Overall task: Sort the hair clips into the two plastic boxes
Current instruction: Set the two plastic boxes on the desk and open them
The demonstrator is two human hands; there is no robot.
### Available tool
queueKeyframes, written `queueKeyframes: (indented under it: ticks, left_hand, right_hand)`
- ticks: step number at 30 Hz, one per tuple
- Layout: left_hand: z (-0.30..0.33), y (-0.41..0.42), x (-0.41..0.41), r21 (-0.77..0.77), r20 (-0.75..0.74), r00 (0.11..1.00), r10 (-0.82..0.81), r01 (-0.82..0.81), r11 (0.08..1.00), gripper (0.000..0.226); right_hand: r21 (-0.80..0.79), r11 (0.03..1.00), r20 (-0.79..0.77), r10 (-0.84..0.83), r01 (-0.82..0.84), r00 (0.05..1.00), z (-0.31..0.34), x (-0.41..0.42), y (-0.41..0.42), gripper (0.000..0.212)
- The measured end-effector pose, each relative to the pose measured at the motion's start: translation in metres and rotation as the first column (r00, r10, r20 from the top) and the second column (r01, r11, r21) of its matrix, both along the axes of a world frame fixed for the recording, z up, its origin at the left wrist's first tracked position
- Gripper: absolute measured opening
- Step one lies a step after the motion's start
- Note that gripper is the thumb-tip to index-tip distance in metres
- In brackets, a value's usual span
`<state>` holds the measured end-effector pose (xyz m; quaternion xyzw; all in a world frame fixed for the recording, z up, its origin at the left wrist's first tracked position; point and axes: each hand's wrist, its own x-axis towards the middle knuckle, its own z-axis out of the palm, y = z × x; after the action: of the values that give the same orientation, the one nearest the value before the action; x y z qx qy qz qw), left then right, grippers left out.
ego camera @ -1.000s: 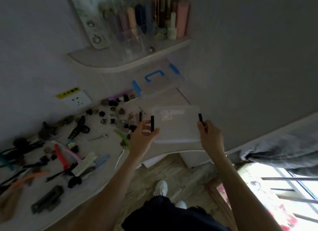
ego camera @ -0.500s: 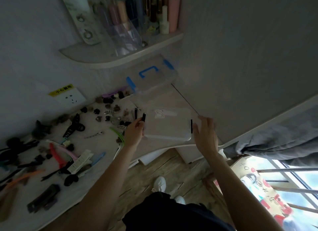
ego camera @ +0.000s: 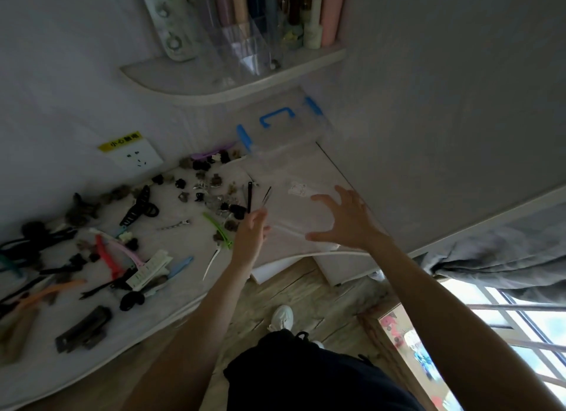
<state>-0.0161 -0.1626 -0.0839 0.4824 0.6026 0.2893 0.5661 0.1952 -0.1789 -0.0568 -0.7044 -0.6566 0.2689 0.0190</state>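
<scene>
Box lid (ego camera: pixel 298 208) now lies flat; both hands released it.

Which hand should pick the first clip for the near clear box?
Left, probably. The left hand sits at the edge of the clip pile, beside the green clip. The right hand hovers spread over the clear box, away from the clips.

Dim indoor shot, low contrast, grainy and soft overall. Only strong light is daylight from the window (ego camera: pixel 520 334) below and right of the right hand (ego camera: pixel 343 217); panes blown out to white. Desk (ego camera: pixel 183 272) left of the left hand (ego camera: pixel 252 229) sits in flat shade, dark hair clips (ego camera: pixel 137 208) lose detail. Both hands slightly motion-blurred. Wide-angle distortion bends wall and desk edges near frame borders.
</scene>
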Motion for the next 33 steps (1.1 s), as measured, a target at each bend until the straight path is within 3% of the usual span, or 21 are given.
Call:
queueKeyframes:
  ticks: [3, 5, 7, 10, 13, 15, 18, 20, 22, 25, 29, 31, 33]
  left_hand:
    - [-0.005, 0.007, 0.001, -0.021, 0.014, 1.000, 0.021, -0.021, 1.000, 0.053]
    - [-0.009, 0.011, 0.002, 0.037, -0.069, 0.997, -0.022, 0.025, 0.999, 0.059]
    - [-0.011, 0.016, 0.009, 0.069, -0.149, 0.987, -0.055, 0.066, 0.995, 0.053]
    - [-0.011, 0.025, 0.029, 0.074, -0.099, 0.995, -0.026, 0.034, 0.997, 0.049]
    - [-0.010, 0.034, 0.049, 0.073, -0.042, 0.996, -0.073, 0.076, 0.994, 0.046]
    - [-0.012, 0.039, 0.060, 0.102, -0.074, 0.993, -0.097, 0.104, 0.989, 0.046]
    - [-0.014, 0.043, 0.073, 0.174, -0.220, 0.966, -0.136, 0.176, 0.969, 0.048]
    - [-0.016, 0.046, 0.080, 0.173, -0.203, 0.967, -0.154, 0.191, 0.966, 0.048]
    - [-0.017, 0.047, 0.085, 0.149, -0.174, 0.968, -0.181, 0.208, 0.967, 0.049]
    - [-0.008, 0.050, 0.081, 0.222, -0.277, 0.941, -0.196, 0.261, 0.939, 0.051]
    - [0.009, 0.067, 0.038, 0.574, -0.193, 0.962, 0.194, -0.050, 0.817, 0.036]
    - [0.017, 0.083, 0.016, 0.551, -0.147, 0.948, 0.283, -0.160, 0.819, 0.036]
    - [0.022, 0.106, 0.004, 0.362, -0.129, 0.954, 0.270, -0.208, 0.909, 0.044]
  right_hand:
    - [0.012, 0.986, -0.268, -0.156, 0.165, 0.951, 0.013, 0.001, -0.002, 0.084]
    - [-0.067, 0.968, -0.426, -0.246, 0.241, 0.871, 0.026, 0.009, -0.004, 0.066]
    - [-0.101, 0.946, -0.463, -0.318, 0.307, 0.828, 0.032, 0.021, -0.008, 0.048]
    - [0.079, 0.900, -0.296, -0.389, 0.429, 0.872, 0.030, 0.036, -0.016, 0.032]
    - [0.199, 0.892, -0.035, -0.407, 0.406, 0.913, 0.023, 0.045, -0.022, 0.032]
    - [0.271, 0.866, 0.031, -0.444, 0.421, 0.895, 0.022, 0.048, -0.021, 0.029]
    - [0.560, 0.784, 0.187, -0.433, 0.266, 0.882, 0.024, 0.046, -0.022, 0.042]
    - [0.708, 0.695, 0.231, -0.398, 0.128, 0.888, 0.024, 0.044, -0.022, 0.041]
    - [0.754, 0.656, 0.239, -0.329, 0.039, 0.914, 0.025, 0.037, -0.021, 0.034]
    - [0.715, 0.699, 0.166, -0.182, 0.009, 0.969, 0.023, 0.023, -0.009, 0.032]
    - [0.600, 0.800, 0.051, -0.024, -0.011, 0.998, 0.025, 0.006, 0.027, 0.033]
    - [0.503, 0.861, 0.064, 0.053, -0.078, 0.997, 0.025, -0.003, 0.057, 0.038]
    - [0.377, 0.916, 0.079, 0.118, -0.139, 0.990, 0.022, -0.012, 0.091, 0.049]
